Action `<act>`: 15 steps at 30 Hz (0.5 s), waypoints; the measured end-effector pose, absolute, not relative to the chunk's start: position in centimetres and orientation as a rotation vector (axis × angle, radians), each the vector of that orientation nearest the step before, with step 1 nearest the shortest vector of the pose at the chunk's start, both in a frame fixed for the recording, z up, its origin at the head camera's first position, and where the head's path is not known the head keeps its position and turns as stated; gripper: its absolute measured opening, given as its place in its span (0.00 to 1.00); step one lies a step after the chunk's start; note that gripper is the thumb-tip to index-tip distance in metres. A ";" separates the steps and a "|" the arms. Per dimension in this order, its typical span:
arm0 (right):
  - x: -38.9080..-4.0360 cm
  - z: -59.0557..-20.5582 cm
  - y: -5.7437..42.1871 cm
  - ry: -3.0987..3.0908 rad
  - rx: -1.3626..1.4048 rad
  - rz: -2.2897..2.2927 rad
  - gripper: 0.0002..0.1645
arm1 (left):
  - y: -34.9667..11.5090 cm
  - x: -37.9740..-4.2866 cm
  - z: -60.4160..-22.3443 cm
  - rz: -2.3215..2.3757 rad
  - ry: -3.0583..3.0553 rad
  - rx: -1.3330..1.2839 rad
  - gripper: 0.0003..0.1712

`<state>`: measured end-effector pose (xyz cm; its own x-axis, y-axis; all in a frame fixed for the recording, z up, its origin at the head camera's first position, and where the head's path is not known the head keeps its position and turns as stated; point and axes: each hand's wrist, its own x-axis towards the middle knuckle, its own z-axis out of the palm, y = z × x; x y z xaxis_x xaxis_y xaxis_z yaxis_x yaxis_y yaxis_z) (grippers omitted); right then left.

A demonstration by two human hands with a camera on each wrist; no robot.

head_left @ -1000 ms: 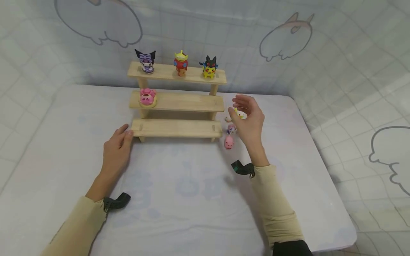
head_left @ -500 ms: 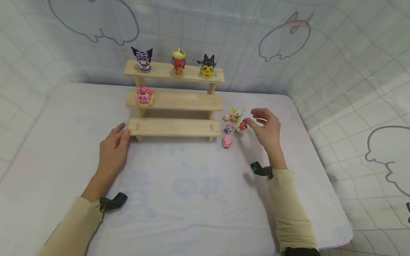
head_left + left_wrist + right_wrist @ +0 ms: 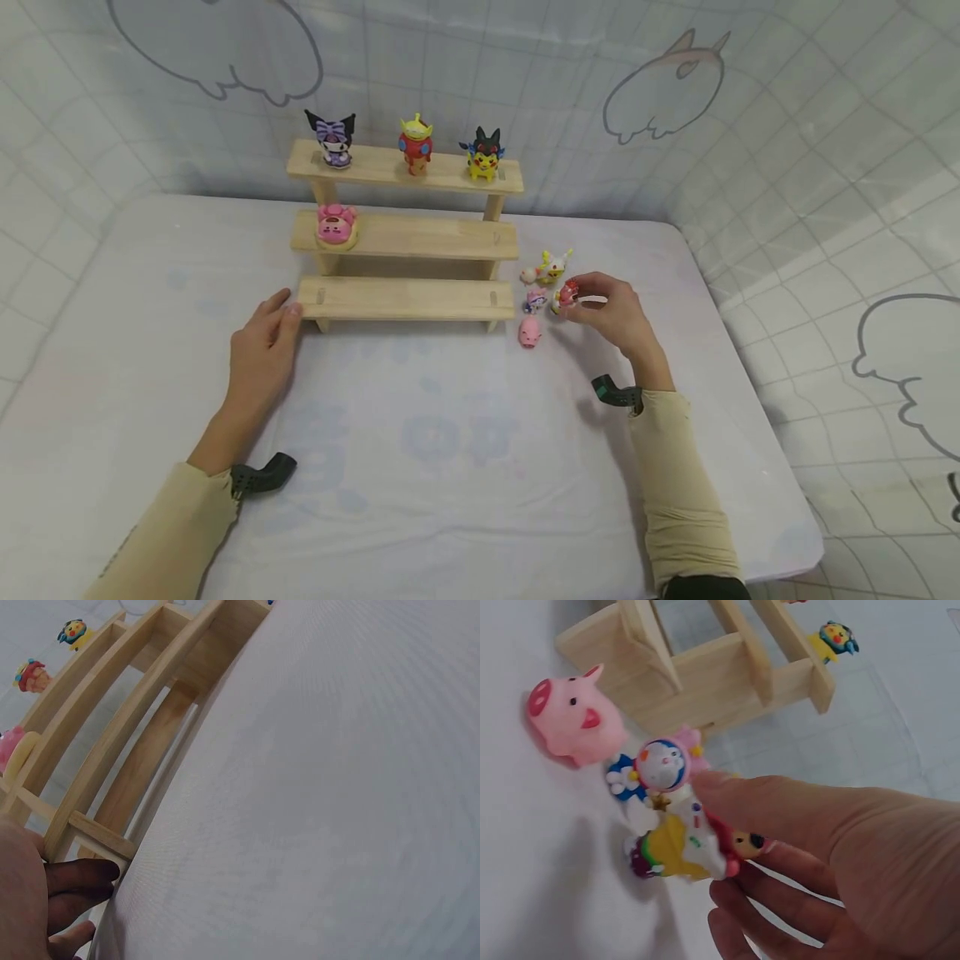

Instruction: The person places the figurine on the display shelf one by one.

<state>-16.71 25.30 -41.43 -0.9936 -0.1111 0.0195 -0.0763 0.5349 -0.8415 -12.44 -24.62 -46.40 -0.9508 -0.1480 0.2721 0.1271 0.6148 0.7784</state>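
Note:
A three-tier wooden display stand (image 3: 405, 298) stands on the white-covered table. My left hand (image 3: 262, 350) holds the left end of its lowest board; in the left wrist view the fingers (image 3: 82, 876) bend against the end beside the leg. Right of the stand, my right hand (image 3: 617, 317) pinches a red, white and yellow figurine (image 3: 686, 840) between thumb and fingers. Close to that figurine are a blue figurine with a pink hood (image 3: 660, 766), a pink pig (image 3: 576, 720), a yellow-and-white figurine (image 3: 553, 265) and a small pale figurine (image 3: 528, 275).
Along the top board stand a purple-and-black figurine (image 3: 334, 142), a red figurine with a yellow-green head (image 3: 416, 146) and a yellow figurine with a black hood (image 3: 483, 157). A pink figurine (image 3: 336, 225) sits at the middle board's left end. A patterned curtain (image 3: 555, 100) hangs behind.
My right hand moves right from over the loose figurines, uncovering them, then closes on the red, white and yellow one. The left hand stays at the stand; the head view shifts slightly.

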 end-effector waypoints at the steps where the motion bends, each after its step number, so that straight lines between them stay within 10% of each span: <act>1: -16.8 -41.6 25.3 2.709 -0.164 -1.490 0.27 | -24.6 -12.4 -46.4 -1.257 -2.534 0.018 0.32; 15: -17.2 -42.4 25.1 2.869 -0.173 -1.282 0.24 | -24.8 -12.4 -46.5 -1.260 -2.541 0.004 0.32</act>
